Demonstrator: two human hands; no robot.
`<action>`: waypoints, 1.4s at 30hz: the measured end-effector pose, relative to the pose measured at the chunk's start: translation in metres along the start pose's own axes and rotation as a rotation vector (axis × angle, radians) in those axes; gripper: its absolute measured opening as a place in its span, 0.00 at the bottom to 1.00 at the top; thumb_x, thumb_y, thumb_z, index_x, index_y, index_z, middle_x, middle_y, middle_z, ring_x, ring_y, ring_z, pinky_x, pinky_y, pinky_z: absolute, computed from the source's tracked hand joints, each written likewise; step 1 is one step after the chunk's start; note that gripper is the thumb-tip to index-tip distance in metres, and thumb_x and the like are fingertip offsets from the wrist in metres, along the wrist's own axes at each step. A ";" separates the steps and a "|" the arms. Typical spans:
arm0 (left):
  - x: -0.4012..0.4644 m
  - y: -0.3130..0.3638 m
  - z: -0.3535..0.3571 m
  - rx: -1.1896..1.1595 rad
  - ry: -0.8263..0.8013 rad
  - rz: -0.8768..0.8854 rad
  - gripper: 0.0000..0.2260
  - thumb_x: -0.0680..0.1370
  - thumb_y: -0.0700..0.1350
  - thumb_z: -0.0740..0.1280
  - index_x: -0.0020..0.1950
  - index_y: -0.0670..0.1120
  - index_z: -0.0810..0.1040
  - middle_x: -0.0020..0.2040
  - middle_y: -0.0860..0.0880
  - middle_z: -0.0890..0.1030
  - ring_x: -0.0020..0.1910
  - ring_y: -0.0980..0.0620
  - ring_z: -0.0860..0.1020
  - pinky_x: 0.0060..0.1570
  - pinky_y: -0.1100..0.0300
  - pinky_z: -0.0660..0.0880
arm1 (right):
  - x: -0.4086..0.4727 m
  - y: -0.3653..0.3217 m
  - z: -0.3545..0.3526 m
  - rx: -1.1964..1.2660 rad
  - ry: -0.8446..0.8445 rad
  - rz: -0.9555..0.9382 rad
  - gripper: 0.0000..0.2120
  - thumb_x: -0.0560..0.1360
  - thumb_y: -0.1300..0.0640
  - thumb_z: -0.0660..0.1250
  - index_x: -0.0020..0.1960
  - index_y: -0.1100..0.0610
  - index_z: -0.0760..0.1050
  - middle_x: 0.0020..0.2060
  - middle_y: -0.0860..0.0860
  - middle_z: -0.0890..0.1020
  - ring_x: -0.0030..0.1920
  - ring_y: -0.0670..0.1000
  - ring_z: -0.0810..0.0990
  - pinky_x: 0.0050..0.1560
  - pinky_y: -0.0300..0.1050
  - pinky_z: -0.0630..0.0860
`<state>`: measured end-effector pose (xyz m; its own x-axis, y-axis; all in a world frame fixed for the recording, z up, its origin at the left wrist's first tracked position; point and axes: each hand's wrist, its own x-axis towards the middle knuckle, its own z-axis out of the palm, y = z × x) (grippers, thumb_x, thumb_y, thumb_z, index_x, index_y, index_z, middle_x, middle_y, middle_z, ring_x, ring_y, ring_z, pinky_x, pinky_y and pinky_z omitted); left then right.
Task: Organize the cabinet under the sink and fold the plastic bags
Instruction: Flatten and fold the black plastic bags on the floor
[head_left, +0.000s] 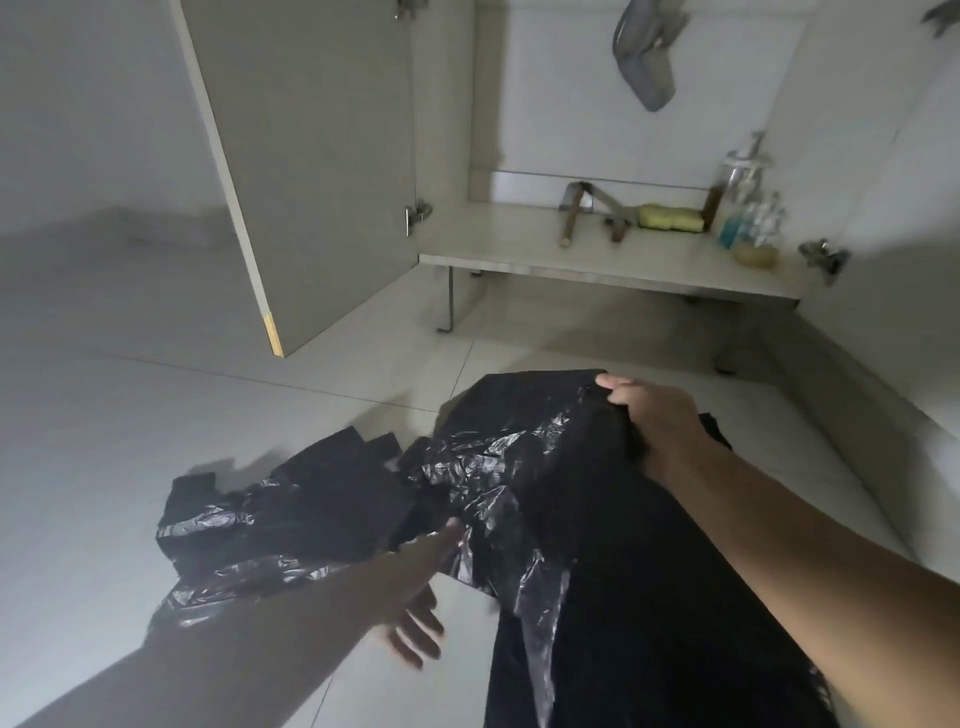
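Observation:
A large black plastic bag (524, 457) is lifted off the floor in front of me; my right hand (660, 421) grips its upper edge with curled fingers. More crumpled black plastic bags (270, 514) lie on the pale tiles to the left. My left hand (415, 592) reaches forward with straight fingers spread, just beside the hanging bag and over the crumpled pile, holding nothing. Ahead stands the open under-sink cabinet, its bottom shelf (519, 249) holding a few items.
The left cabinet door (311, 156) stands swung open. On the shelf lie a metal tool (576, 208), a yellow sponge (670, 217) and clear bottles (748, 208) at the right. A grey drain pipe (647, 57) hangs above. Pale tile floor (130, 426) spreads left.

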<state>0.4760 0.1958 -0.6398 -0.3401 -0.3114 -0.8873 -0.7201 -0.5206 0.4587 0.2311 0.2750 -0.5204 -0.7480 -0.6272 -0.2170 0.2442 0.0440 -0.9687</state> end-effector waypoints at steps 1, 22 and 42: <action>-0.001 -0.001 0.010 -0.143 -0.134 -0.026 0.52 0.66 0.76 0.60 0.72 0.34 0.61 0.62 0.32 0.74 0.51 0.33 0.81 0.49 0.41 0.78 | 0.003 -0.001 -0.004 0.031 0.005 0.004 0.16 0.73 0.71 0.60 0.49 0.57 0.83 0.48 0.52 0.83 0.44 0.49 0.82 0.39 0.39 0.79; -0.052 0.066 0.200 -0.593 -0.415 0.126 0.60 0.55 0.77 0.68 0.77 0.46 0.55 0.75 0.39 0.61 0.68 0.32 0.67 0.50 0.28 0.70 | 0.039 -0.066 -0.090 0.367 0.085 -0.006 0.17 0.71 0.69 0.63 0.58 0.59 0.76 0.40 0.56 0.81 0.37 0.53 0.83 0.40 0.55 0.82; -0.029 0.229 0.146 -0.549 0.121 0.631 0.08 0.80 0.40 0.57 0.52 0.42 0.75 0.41 0.40 0.80 0.33 0.46 0.79 0.28 0.58 0.78 | 0.078 -0.073 -0.194 0.283 0.104 0.057 0.07 0.77 0.67 0.62 0.53 0.59 0.75 0.47 0.60 0.81 0.42 0.58 0.85 0.40 0.54 0.82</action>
<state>0.2327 0.2015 -0.5154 -0.4899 -0.7404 -0.4603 -0.0102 -0.5231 0.8522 0.0356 0.3735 -0.4901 -0.7838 -0.5463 -0.2954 0.4388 -0.1506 -0.8859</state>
